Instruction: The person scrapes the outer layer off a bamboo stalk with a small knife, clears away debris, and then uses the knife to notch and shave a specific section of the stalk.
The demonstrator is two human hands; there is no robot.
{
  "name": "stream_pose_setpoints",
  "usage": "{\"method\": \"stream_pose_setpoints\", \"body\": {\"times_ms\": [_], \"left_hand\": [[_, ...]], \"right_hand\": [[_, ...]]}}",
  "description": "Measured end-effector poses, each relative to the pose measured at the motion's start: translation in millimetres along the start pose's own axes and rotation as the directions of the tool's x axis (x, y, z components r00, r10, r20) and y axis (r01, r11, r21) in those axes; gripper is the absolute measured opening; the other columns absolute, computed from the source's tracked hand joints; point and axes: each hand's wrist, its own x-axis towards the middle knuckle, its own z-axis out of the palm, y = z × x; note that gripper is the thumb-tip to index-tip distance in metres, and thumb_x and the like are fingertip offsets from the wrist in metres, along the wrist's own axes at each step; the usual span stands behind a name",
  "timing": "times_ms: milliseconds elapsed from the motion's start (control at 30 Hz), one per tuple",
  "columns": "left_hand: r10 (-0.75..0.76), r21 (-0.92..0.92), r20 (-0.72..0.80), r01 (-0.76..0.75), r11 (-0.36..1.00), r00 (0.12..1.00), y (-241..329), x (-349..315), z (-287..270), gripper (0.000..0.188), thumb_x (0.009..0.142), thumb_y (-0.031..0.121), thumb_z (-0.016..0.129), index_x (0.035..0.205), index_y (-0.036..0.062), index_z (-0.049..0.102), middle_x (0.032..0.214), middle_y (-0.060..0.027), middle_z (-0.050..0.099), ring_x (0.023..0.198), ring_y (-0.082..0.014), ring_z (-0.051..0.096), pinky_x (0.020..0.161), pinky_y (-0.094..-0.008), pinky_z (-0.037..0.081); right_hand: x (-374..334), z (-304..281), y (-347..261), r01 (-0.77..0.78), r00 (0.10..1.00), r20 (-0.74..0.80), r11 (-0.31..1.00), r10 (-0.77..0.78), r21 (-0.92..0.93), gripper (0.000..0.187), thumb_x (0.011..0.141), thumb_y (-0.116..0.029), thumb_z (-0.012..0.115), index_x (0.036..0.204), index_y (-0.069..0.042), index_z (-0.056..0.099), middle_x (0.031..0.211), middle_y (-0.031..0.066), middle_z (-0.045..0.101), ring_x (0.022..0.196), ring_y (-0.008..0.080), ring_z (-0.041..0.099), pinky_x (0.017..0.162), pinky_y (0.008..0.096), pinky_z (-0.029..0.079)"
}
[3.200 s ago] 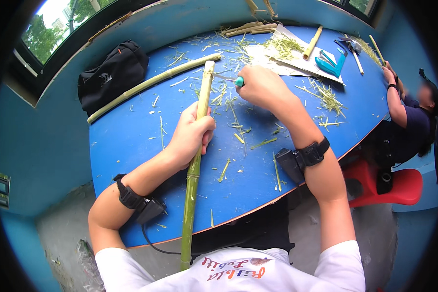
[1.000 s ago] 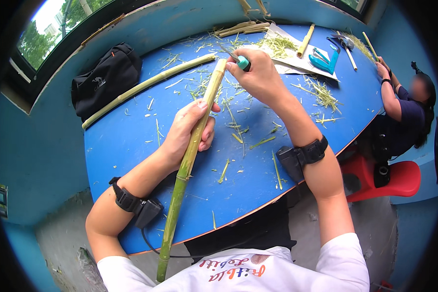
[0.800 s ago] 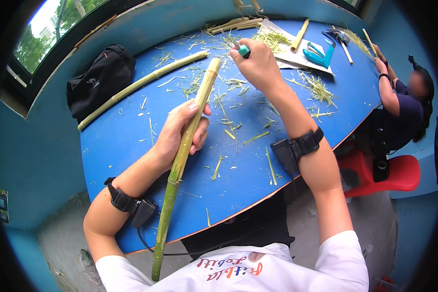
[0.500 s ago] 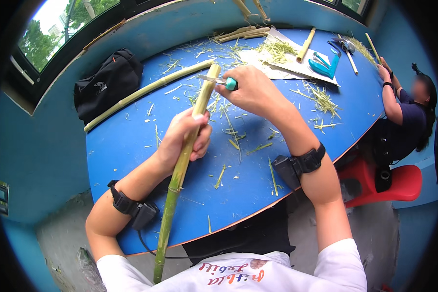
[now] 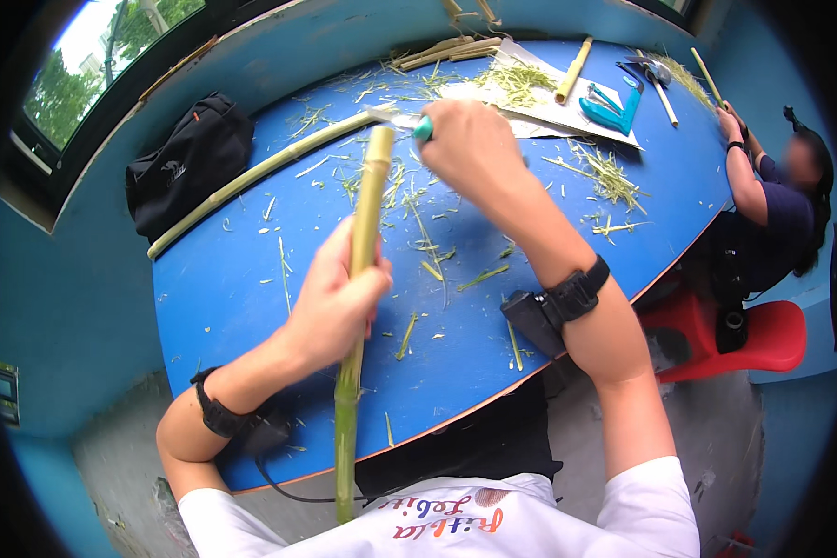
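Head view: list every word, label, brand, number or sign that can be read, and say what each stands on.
White shirt: multicoloured lettering across the front; I don't copy out its wording.
Black bag: a small pale mark, too blurred to read.
Knife and bamboo stick: no lettering can be made out.

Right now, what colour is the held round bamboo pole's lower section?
Green: the bamboo pole's lower section, in the head view.

A craft workshop: shavings (image 5: 614, 179), cut stalks (image 5: 448, 53), seemingly shears (image 5: 658, 71) on a blue table (image 5: 493, 325).
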Motion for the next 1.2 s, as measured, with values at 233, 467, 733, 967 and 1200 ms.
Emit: {"method": "stream_pose_setpoints", "body": {"times_ms": [233, 467, 733, 967, 1200], "left_hand": [[0.112, -0.123, 0.062, -0.103, 0.987, 0.992, 3.9, -7.1, 5.5, 0.020, 0.078, 0.007, 0.053, 0.090, 0.0071, 0.037, 0.060, 0.0000, 0.041, 0.042, -0.0057, 0.039, 0.032, -0.0196, 0.033], [0.141, -0.278, 0.068, -0.117, 0.953, 0.988, -0.5, 6.6, -5.5, 0.022, 0.077, 0.010, 0.056, 0.086, 0.0080, 0.037, 0.057, -0.0010, 0.041, 0.039, -0.0071, 0.039, 0.032, -0.0192, 0.033], [0.153, -0.378, 0.194, -0.070, 0.923, 0.969, -11.0, 16.3, -10.4, 0.022, 0.077, 0.015, 0.057, 0.086, 0.0071, 0.038, 0.053, -0.0024, 0.040, 0.038, -0.0102, 0.039, 0.034, -0.0214, 0.035], [0.132, -0.384, 0.179, -0.054, 0.922, 0.975, -23.0, 24.9, -12.5, 0.019, 0.078, 0.016, 0.057, 0.083, 0.0066, 0.041, 0.054, -0.0032, 0.041, 0.038, -0.0106, 0.038, 0.035, -0.0220, 0.034], [0.107, -0.308, 0.011, -0.099, 0.946, 0.994, -26.1, 25.1, -4.9, 0.012, 0.078, 0.007, 0.053, 0.084, 0.0051, 0.043, 0.066, -0.0030, 0.045, 0.042, -0.0085, 0.041, 0.036, -0.0217, 0.033]], "right_hand": [[7.7, -7.7, 26.6, -0.026, 0.998, -0.050, 0.985, 0.035, 0.170, 0.030, 0.082, -0.028, 0.062, 0.072, 0.001, 0.059, 0.073, 0.0211, 0.059, 0.072, 0.0387, 0.058, 0.067, 0.0440, 0.046], [-10.7, -22.8, -3.8, 0.124, 0.985, 0.068, 0.925, -0.159, 0.360, 0.034, 0.083, -0.026, 0.063, 0.071, 0.005, 0.056, 0.065, 0.0206, 0.054, 0.062, 0.0364, 0.052, 0.060, 0.0424, 0.042], [-18.6, -23.9, -10.7, 0.193, 0.952, 0.166, 0.924, -0.258, 0.331, 0.032, 0.081, -0.024, 0.065, 0.069, 0.004, 0.057, 0.059, 0.0207, 0.052, 0.057, 0.0373, 0.052, 0.055, 0.0419, 0.042], [-17.9, -27.7, -16.1, 0.171, 0.871, 0.416, 0.955, -0.261, 0.241, 0.019, 0.074, -0.017, 0.062, 0.078, 0.001, 0.065, 0.075, 0.0230, 0.062, 0.074, 0.0378, 0.062, 0.069, 0.0442, 0.049], [-24.7, -31.0, -24.5, 0.203, 0.845, 0.469, 0.965, -0.259, 0.167, 0.014, 0.071, -0.011, 0.058, 0.077, 0.000, 0.065, 0.074, 0.0223, 0.063, 0.072, 0.0379, 0.062, 0.067, 0.0446, 0.050]]}}
